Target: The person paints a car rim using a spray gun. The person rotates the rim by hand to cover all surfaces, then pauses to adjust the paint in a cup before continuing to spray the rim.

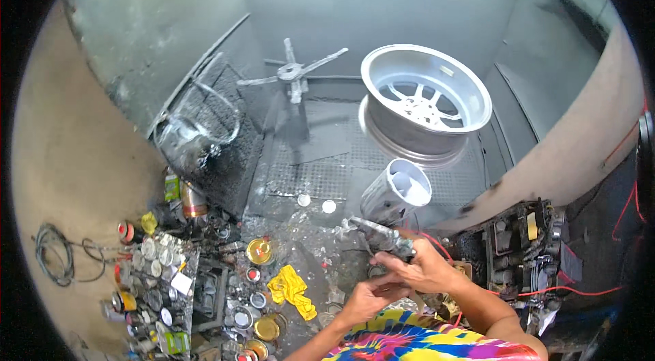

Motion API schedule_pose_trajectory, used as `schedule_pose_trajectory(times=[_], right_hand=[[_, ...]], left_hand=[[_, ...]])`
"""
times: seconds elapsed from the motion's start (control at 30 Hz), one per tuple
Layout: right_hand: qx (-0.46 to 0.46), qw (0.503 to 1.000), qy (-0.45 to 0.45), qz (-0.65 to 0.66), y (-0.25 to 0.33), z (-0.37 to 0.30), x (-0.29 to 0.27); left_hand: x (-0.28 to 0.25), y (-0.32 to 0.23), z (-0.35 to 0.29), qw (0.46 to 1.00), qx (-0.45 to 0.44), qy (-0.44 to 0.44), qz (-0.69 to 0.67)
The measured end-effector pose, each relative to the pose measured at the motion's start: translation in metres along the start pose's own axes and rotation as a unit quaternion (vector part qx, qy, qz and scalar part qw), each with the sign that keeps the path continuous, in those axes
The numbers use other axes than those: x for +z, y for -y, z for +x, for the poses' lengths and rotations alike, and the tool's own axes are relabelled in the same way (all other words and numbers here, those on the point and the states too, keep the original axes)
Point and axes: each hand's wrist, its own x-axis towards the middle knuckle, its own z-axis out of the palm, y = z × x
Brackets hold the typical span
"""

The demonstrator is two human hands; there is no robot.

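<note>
My right hand point(424, 267) grips the handle of a grey spray gun point(379, 233), whose open white cup point(398, 192) tilts up and to the right. My left hand point(366, 299) sits just below it, fingers reaching up to the underside of the gun's handle. Beyond the gun, a silver alloy wheel rim point(424, 100) stands on the grated floor of a grey spray booth. A spoked metal stand point(293, 73) is left of the rim.
A yellow rag point(292, 289) lies on the littered floor. Several paint tins and lids point(261, 250) and spray cans point(147, 272) crowd the lower left. A wire basket point(198, 126) leans by the booth wall. Machinery with red wires point(539, 259) is at right. A coiled cable point(54, 252) lies far left.
</note>
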Motion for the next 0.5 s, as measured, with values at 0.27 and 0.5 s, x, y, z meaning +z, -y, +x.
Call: schedule_pose_trajectory(times=[0.27,0.5], right_hand=[[0.038,0.989,-0.083,0.120,0.033,-0.026,-0.110],[0.053,0.964,-0.159,0.206,0.046,-0.043,-0.185]], left_hand=[[0.074,-0.052,0.097,0.974,0.104,0.114,0.164],[0.132,-0.065,0.166,0.955,0.202,0.147,0.160]])
